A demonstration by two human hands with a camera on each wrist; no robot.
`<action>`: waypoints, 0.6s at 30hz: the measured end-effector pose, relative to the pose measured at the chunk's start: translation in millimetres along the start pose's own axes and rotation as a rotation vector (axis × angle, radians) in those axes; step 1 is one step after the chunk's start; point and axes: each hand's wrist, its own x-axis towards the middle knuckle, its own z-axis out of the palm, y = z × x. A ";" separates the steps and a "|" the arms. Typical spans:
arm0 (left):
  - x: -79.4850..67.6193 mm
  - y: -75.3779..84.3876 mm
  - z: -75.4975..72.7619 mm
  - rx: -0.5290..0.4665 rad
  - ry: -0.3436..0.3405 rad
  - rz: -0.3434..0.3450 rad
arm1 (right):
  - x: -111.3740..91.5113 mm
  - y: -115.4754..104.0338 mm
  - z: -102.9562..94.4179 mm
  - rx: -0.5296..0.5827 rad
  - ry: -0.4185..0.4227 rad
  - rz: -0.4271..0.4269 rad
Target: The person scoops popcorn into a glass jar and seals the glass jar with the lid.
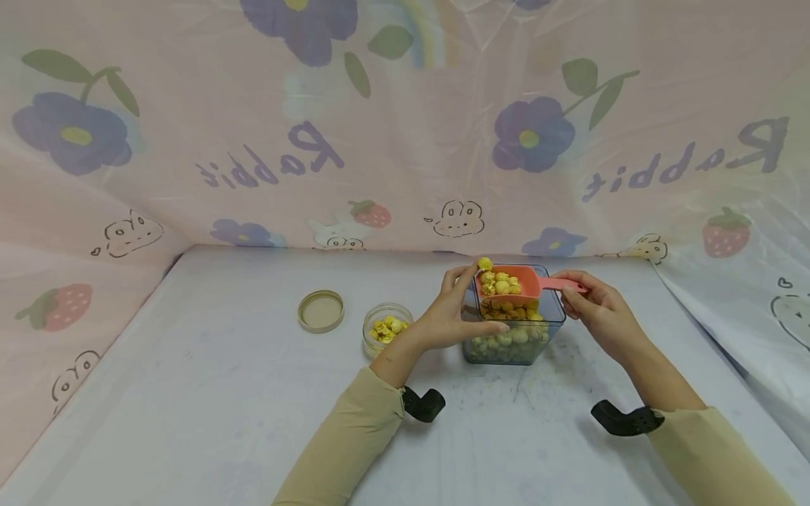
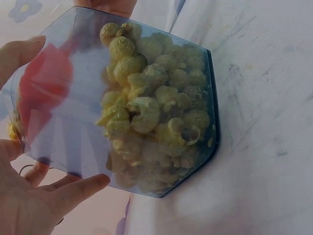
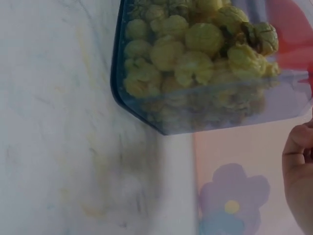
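A clear bluish plastic container (image 1: pixel 554 325) holds yellow popcorn (image 2: pixel 146 115). My left hand (image 1: pixel 436 318) grips it at the left, thumb across the near wall and fingers at the far left rim. Between thumb and fingers, my right hand (image 1: pixel 598 309) pinches the handle of an orange-red scoop (image 1: pixel 530 282). The scoop lies level at the container's mouth, loaded with popcorn; one piece (image 1: pixel 484 263) sits at its front edge by my left fingertips. Through the wall, the left wrist view shows the scoop (image 2: pixel 46 81) above the popcorn.
Left of the container stands a small glass jar (image 1: pixel 387 307) with some popcorn in it, close to my left wrist. Farther left a round gold-coloured lid (image 1: pixel 320 311) lies on the white tabletop (image 1: pixel 209 379). A printed pink curtain (image 1: pixel 405 140) rises behind the table.
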 end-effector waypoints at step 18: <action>0.7 -0.2 0.5 -0.007 -0.004 0.006 | 6.3 -2.3 3.6 -0.206 0.060 0.033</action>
